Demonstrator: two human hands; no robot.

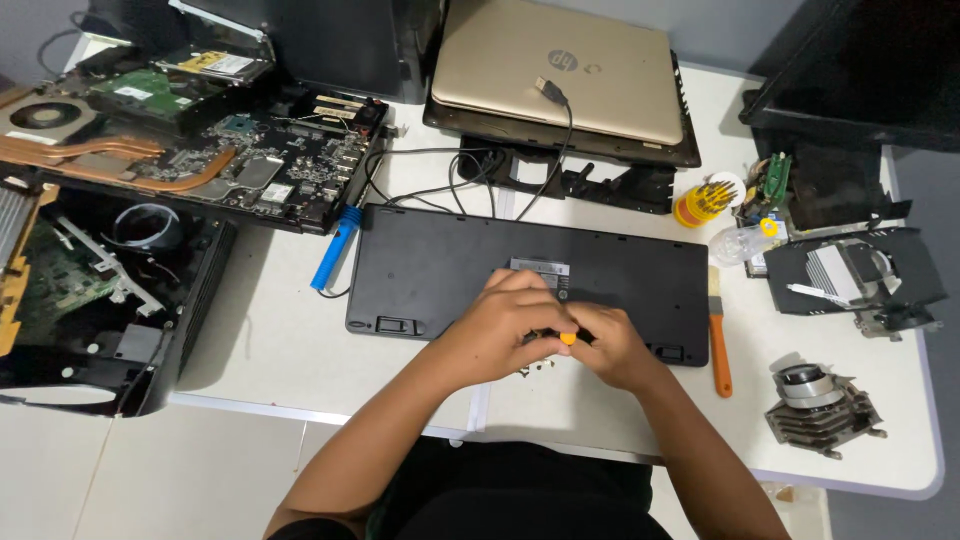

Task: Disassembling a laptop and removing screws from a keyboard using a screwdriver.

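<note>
Both hands' grip closed on orange-tipped screwdriver, keyboard's near edge, bare table leftward.

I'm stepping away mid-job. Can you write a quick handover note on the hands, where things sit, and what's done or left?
Left hand: fingers curled at the near edge of the keyboard, which lies face-down on the table.
Right hand: pinching a small screwdriver with a yellow tip at that same edge.
Nearby: orange brush to the right, blue tool to the left, bit set behind.
Done: keyboard flipped over.
Left: back cover is still on; screw progress can't be seen.
</note>
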